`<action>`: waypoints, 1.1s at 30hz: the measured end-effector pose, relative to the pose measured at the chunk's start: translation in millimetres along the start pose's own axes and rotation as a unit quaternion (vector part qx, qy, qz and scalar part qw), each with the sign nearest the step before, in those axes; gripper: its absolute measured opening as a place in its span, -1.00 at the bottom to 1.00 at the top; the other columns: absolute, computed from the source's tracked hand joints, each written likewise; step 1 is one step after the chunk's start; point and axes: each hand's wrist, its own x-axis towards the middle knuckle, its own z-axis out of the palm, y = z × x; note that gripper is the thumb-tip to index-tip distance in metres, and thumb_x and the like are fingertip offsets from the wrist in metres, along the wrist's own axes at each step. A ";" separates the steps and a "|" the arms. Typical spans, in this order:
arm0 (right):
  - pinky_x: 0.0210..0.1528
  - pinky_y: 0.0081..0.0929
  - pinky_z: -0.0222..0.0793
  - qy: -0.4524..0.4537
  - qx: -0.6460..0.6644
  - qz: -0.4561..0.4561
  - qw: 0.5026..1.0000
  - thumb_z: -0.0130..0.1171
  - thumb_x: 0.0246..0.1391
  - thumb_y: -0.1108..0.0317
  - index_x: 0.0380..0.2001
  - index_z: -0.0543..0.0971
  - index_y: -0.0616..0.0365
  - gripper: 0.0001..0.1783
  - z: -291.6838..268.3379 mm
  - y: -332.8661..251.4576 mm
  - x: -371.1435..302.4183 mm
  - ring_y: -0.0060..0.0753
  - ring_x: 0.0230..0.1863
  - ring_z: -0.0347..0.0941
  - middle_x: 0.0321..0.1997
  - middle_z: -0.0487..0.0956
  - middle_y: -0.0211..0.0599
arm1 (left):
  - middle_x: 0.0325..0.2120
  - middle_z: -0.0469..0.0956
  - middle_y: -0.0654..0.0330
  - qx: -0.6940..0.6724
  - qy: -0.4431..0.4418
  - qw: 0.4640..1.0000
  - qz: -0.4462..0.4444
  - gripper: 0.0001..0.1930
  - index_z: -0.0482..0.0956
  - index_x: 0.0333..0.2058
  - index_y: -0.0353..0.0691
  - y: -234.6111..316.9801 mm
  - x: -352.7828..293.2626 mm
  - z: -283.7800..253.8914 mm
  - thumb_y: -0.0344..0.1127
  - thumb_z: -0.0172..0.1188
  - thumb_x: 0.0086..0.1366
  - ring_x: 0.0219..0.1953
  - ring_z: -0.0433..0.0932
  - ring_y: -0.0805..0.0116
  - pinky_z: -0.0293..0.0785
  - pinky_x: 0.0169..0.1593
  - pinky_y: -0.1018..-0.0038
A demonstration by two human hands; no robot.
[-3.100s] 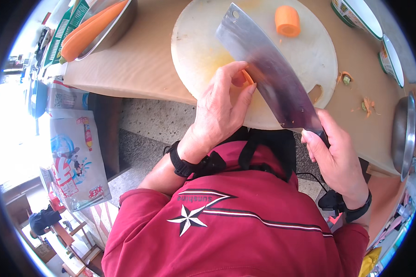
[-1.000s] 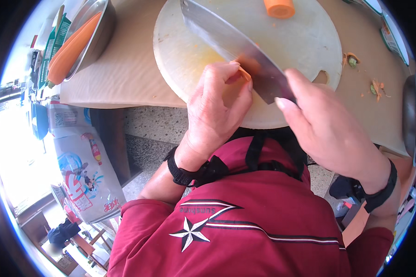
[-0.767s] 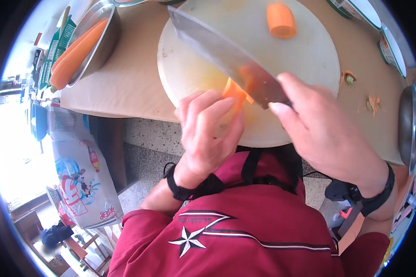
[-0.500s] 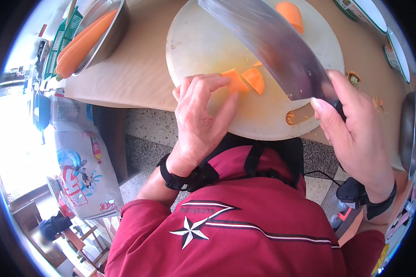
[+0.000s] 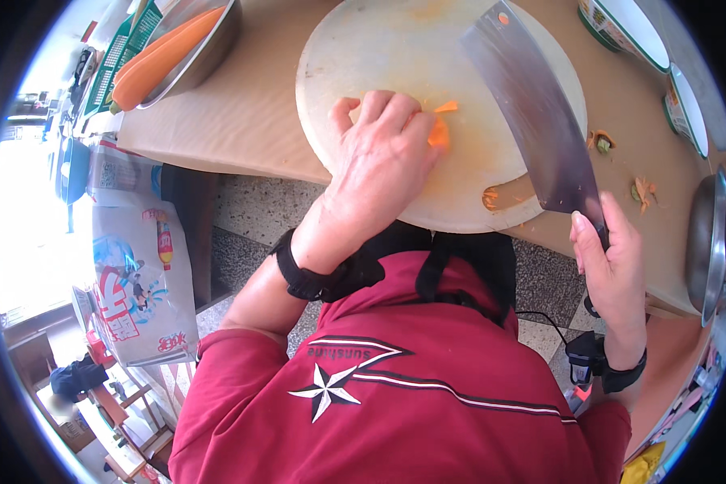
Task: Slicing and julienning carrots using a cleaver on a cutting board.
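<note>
The right hand (image 5: 615, 274), near and to the right, is wrapped tight around the handle of the cleaver (image 5: 532, 121); half a second ago the blade stood over the board's middle, now it has swung right, clear of the cut; farther in, the left hand (image 5: 383, 153) has slid forward, fingers curled over the carrot pieces (image 5: 440, 129) on the round chopping board (image 5: 379, 48); far left, whole carrots (image 5: 157, 56) lie in a steel bowl (image 5: 218, 40).

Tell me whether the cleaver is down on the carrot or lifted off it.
Lifted off. The cleaver, held by the right hand, hangs to the right of the carrot pieces, which the left hand covers on the cutting board.
</note>
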 end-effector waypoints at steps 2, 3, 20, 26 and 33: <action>-0.20 -0.47 0.37 0.004 -0.012 0.005 1.000 0.07 0.25 0.38 -0.08 0.44 0.34 -0.74 0.0 5.0 -4.7 -0.38 -0.33 0.43 -0.32 0.54 -0.12 | -0.22 0.51 0.21 -0.015 -0.018 1.000 -0.008 -0.71 0.58 -0.16 -0.18 -0.1 5.9 -2.6 -0.28 0.30 0.12 -0.06 0.41 0.19 0.15 0.09 0.21; -0.19 -0.45 0.38 0.003 -0.011 0.010 1.000 0.07 0.25 0.37 -0.09 0.44 0.35 -0.73 0.0 5.6 -6.5 -0.35 -0.31 0.45 -0.30 0.55 -0.09 | -0.23 0.51 0.20 -0.031 -0.036 0.999 -0.016 -0.72 0.58 -0.17 -0.18 0.9 8.3 -4.1 -0.29 0.30 0.12 -0.06 0.41 0.18 0.15 0.10 0.21; -0.29 -0.19 0.36 -0.114 -0.070 -0.182 0.974 0.05 0.17 0.48 -0.12 0.45 0.30 -0.78 18.9 -34.5 11.0 0.09 -0.34 0.48 -0.34 0.52 0.02 | -0.35 0.58 0.21 -0.227 0.048 0.966 -0.113 -0.91 0.63 -0.34 -0.26 -13.2 -40.3 -47.3 -0.52 0.27 0.14 -0.35 0.60 0.29 0.51 -0.27 0.46; -0.33 -0.08 0.30 -0.096 -0.114 -0.209 0.966 0.05 0.17 0.47 -0.14 0.43 0.31 -0.79 23.6 -34.2 24.7 0.17 -0.36 0.44 -0.37 0.49 0.08 | -0.26 0.58 0.18 -0.240 0.093 0.965 -0.047 -0.84 0.65 -0.27 -0.24 -11.8 -46.3 -27.4 -0.54 0.29 0.13 -0.28 0.61 0.28 0.54 -0.21 0.45; -0.31 -0.26 0.35 -0.053 -0.127 -0.126 0.982 0.06 0.19 0.46 -0.13 0.44 0.32 -0.79 6.9 -29.5 8.3 0.10 -0.37 0.46 -0.40 0.50 0.03 | -0.16 0.54 0.14 -0.217 0.097 0.971 -0.001 -0.80 0.64 -0.22 -0.24 -9.1 -50.3 -3.0 -0.54 0.29 0.14 -0.25 0.63 0.26 0.58 -0.20 0.44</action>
